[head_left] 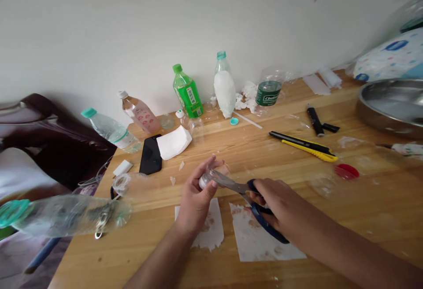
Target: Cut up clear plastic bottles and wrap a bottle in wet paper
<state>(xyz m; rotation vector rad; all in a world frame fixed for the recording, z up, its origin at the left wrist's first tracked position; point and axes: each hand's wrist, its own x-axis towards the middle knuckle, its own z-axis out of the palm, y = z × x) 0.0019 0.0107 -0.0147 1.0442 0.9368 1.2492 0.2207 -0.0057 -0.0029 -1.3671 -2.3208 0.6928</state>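
Observation:
My left hand [197, 194] is closed round a small clear plastic piece [205, 179] that looks like a cut-off bottle neck. In my right hand [276, 205] is a pair of scissors [233, 184] with dark blue handles, fingers through the loops. The blades are parted, and their tips reach the plastic piece at my left fingers. Beneath my left hand lies a torn white paper sheet [216, 227], stained brown. A second stained sheet [254, 242] lies under the scissors and my right hand.
A yellow box cutter [304, 146], black marker [315, 120] and red cap [346, 171] lie at right, near a metal basin [390, 121]. Along the wall stand a green bottle [188, 93] and a white-covered bottle [224, 90]. At left are a phone [151, 154] and a large clear bottle [69, 214].

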